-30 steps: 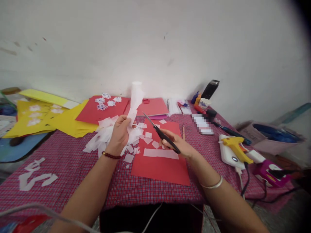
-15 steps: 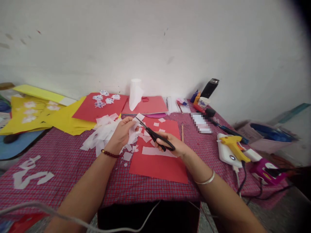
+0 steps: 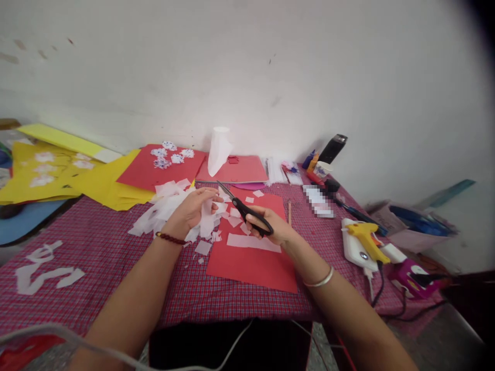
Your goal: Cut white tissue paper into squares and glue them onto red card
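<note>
My right hand (image 3: 269, 225) is closed round the black handles of a pair of scissors (image 3: 244, 209). Their blades point up and to the left, the tip close by the fingers of my left hand (image 3: 198, 205). Those fingers are pinched on a strip of thin white paper (image 3: 208, 220), which hangs below them and is partly hidden. Beneath the hands lies a red sheet (image 3: 247, 270), with small cut white squares (image 3: 235, 212) and a longer white strip (image 3: 254, 242) on it. A heap of white paper strips (image 3: 154, 214) spreads out to the left of the sheet.
A white paper roll (image 3: 219, 149) stands at the back. Yellow sheets (image 3: 104, 188) and a red sheet with paper flowers (image 3: 135, 172) lie back left. To the right are a pencil (image 3: 290, 212), a black bottle (image 3: 333, 149) and a yellow glue gun (image 3: 367, 238) with cables.
The scissors have drawn slightly away from the left fingers, and the white square between the blades and fingers is no longer held up there. The view has shifted slightly.
</note>
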`<state>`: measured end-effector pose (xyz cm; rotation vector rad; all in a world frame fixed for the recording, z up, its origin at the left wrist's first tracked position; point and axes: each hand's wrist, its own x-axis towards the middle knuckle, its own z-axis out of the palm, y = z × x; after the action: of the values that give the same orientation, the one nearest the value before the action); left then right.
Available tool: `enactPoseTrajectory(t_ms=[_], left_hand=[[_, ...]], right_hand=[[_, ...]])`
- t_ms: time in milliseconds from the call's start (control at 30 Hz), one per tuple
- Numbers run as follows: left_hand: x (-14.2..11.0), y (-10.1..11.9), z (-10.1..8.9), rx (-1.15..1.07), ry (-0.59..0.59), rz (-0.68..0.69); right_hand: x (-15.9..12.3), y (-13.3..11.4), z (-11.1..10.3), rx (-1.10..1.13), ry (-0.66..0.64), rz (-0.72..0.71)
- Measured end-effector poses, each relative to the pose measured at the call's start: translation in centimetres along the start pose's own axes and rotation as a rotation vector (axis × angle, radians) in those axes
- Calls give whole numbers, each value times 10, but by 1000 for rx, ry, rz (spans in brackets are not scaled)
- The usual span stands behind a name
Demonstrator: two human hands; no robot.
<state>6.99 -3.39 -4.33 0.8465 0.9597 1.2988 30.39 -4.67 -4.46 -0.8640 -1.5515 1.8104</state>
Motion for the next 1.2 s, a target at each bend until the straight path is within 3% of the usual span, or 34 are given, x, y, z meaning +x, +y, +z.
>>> enactPoseTrajectory(t_ms=[167,333,500,600,833,1033,1200], left_hand=[[9,-5,-17,57,-11,-47],[12,-4,-25,16,53,-76],[3,2,-30,222,-124,-128],[0,2,-31,365,-137,-84],[-5,17,-26,308,-43,11],[-5,23,-36,238,-65,-91],[-8,20,-29,327,-51,-59]], right_hand=[[3,0,-3,2,34,61],[2,-1,-3,-35,-57,8],[-2,0,-6,41,-55,101],[-6,3,-11,43,-58,117],[-17,0,-22,-160,-152,48],[-25,-10,-22,-329,-185,53],[-20,-7,-17,-380,-187,72]])
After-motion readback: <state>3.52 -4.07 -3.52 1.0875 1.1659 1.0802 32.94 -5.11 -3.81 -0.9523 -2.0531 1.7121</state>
